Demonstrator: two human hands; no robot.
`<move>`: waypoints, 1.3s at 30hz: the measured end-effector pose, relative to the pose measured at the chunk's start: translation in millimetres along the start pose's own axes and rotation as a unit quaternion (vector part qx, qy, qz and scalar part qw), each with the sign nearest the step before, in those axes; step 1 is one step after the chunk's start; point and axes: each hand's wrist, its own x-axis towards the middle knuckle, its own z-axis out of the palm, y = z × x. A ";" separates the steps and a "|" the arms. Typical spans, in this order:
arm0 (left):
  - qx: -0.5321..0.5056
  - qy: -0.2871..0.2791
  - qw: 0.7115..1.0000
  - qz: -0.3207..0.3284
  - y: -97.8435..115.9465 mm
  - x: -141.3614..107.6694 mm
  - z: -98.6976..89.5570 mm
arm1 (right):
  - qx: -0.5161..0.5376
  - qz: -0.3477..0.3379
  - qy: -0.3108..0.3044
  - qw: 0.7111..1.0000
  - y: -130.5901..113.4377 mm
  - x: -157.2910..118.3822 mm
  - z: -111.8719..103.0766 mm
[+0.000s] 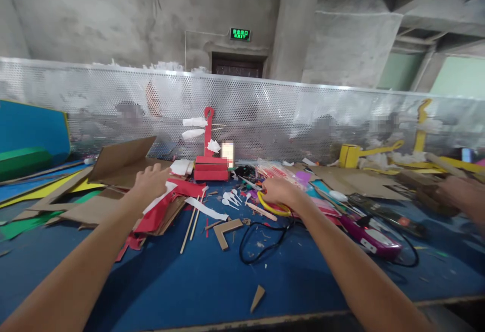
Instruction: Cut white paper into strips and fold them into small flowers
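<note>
Hands: well apart, both reaching forward over the blue table (212,291).
Right hand (279,191): curled on the handles of the scissors (273,207).
Scissors: under the right hand; yellow looped handles, thin grey metal blades pointing up and away toward the left hand's side.
Left hand (152,183): fingers bent over the red paper (153,218) and a white strip; cannot tell whether they grip.
Red paper: beneath and just right of the left hand; matte, bright red, ragged toward the near end, lying on brown cardboard layers.
Between the hands: pale thin sticks (191,223), a loose white paper strip (207,209), small white spoons (232,198) and an L-shaped cardboard piece (226,232).
Nearer than the right hand: a looped black cord (248,259).
Beyond, between both: a red box-like piece (211,169) with an upright red strip (208,132).
Right of the right forearm: a purple power strip (371,238).
Left of the left hand: folded brown cardboard (117,162).
</note>
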 end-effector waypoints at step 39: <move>-0.555 -0.072 0.802 0.208 124.1 -20.7 5.4 | 0.654 -0.194 0.131 0.719 -79.2 3.1 10.5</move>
